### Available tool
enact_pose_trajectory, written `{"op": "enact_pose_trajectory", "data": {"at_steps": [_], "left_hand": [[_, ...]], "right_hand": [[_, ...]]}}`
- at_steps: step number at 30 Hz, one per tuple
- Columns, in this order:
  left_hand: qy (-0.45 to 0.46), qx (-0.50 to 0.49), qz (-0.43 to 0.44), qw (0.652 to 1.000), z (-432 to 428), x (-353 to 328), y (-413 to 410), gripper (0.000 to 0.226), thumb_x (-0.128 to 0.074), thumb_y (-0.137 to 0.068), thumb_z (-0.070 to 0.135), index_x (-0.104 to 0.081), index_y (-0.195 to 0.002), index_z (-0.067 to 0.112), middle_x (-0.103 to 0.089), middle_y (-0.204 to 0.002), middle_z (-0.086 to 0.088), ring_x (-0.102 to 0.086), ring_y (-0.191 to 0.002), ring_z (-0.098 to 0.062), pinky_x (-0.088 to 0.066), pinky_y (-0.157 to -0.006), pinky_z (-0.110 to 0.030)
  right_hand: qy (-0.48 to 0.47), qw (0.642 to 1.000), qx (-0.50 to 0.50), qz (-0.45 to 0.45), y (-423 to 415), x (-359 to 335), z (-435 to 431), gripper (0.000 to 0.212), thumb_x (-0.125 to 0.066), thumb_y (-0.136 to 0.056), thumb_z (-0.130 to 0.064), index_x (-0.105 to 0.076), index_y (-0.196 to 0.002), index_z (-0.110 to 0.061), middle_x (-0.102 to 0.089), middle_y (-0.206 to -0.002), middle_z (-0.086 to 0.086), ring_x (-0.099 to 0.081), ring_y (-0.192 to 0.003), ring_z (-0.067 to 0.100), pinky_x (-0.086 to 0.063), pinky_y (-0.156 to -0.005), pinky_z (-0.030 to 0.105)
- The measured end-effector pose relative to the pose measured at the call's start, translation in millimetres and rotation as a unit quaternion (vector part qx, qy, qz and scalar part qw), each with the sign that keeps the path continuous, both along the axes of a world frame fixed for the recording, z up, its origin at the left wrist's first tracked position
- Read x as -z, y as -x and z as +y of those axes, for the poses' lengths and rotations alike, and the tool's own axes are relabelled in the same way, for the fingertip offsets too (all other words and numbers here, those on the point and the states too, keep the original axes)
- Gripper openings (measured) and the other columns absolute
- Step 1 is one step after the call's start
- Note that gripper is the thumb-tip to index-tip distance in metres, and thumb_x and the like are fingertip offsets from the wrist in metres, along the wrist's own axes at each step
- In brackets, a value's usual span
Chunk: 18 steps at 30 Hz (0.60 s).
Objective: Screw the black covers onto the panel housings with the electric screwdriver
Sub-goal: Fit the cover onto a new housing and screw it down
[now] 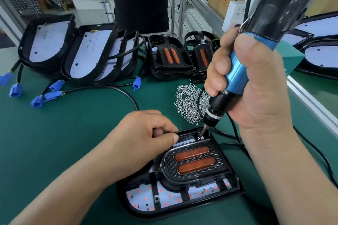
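Black plastic, likely stiff and light, the black cover (193,162) sits in its panel housing (146,212) below the right grip (256,87), which wraps the electric screwdriver (236,80). Left grip (146,139) pinches the cover's rim beside the bit, probably the soundest hold.

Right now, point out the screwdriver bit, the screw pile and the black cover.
screwdriver bit (202,132), head view, thin shaft near its tip
screw pile (188,102), head view, middle of the heap
black cover (171,171), head view, its textured face

Bright, even overhead light, soft shadows, wide-angle bending at edges.
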State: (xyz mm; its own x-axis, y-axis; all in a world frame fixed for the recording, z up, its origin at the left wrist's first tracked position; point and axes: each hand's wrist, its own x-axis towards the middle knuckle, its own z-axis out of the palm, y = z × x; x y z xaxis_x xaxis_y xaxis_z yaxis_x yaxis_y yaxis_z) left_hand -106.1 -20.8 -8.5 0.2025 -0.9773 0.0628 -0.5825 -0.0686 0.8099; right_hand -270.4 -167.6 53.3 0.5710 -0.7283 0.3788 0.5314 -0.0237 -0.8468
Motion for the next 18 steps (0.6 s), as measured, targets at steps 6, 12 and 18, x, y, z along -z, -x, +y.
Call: {"op": "enact_pose_trajectory", "data": {"at_steps": [6,12,18], "left_hand": [[-0.001,0.004,0.009,1.000,-0.4,1.6,-1.0,0.012,-0.082,-0.089,0.024,-0.080,-0.085,0.036,-0.060,-0.073,0.006,-0.052,-0.056,-0.001,-0.044,-0.051,-0.012],[-0.001,0.032,0.014,0.999,-1.3,1.8,-4.4,0.007,-0.081,-0.087,0.031,-0.080,-0.084,0.037,-0.062,-0.074,0.006,-0.056,-0.059,-0.001,-0.041,-0.057,-0.009],[-0.001,0.040,0.013,0.999,-0.9,3.1,-3.4,0.005,-0.076,-0.084,0.039,-0.080,-0.085,0.036,-0.063,-0.075,0.004,-0.057,-0.060,-0.001,-0.040,-0.058,-0.008]], "right_hand": [[0.015,0.999,-0.030,0.011,0.7,-1.8,2.1,0.010,-0.063,-0.087,-0.026,-0.055,-0.086,-0.020,-0.051,-0.068,0.000,-0.046,-0.050,0.018,-0.042,-0.052,0.028],[0.019,0.993,-0.116,-0.015,-0.3,3.7,-2.1,0.025,-0.073,-0.083,-0.019,-0.061,-0.103,-0.012,-0.051,-0.067,-0.001,-0.046,-0.047,0.015,-0.043,-0.051,0.026],[0.039,0.990,-0.133,-0.036,2.8,8.1,-5.1,0.035,-0.071,-0.084,-0.020,-0.060,-0.114,-0.005,-0.050,-0.066,-0.001,-0.047,-0.046,0.014,-0.044,-0.051,0.026]]}}
